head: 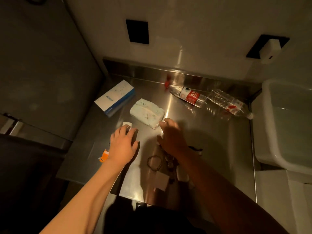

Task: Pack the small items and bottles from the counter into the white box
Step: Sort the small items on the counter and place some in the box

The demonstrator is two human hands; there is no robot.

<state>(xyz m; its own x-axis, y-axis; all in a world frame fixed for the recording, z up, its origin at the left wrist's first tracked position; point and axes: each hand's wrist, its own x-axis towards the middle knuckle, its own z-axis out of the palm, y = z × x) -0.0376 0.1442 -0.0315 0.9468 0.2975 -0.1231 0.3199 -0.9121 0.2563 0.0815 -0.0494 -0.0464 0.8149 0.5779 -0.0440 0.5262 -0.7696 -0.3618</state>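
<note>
The soft tissue pack [147, 113] lies mid-counter [211, 141], left of the white box [270, 149]; light, squashy, best pinched across its width; right hand [170, 132] fingers reach its corner, unclenched; left hand [124, 141] rests flat, released.

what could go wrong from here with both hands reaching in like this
1. The two bottles lie on their sides on the steel counter; a knock could roll them.
2. The right hand reaches toward the tissue pack, its forearm over the bracelet and other small items, so it may sweep them off.
3. The white box sits far right; the left hand, on a small white item, would have to cross over.
</note>
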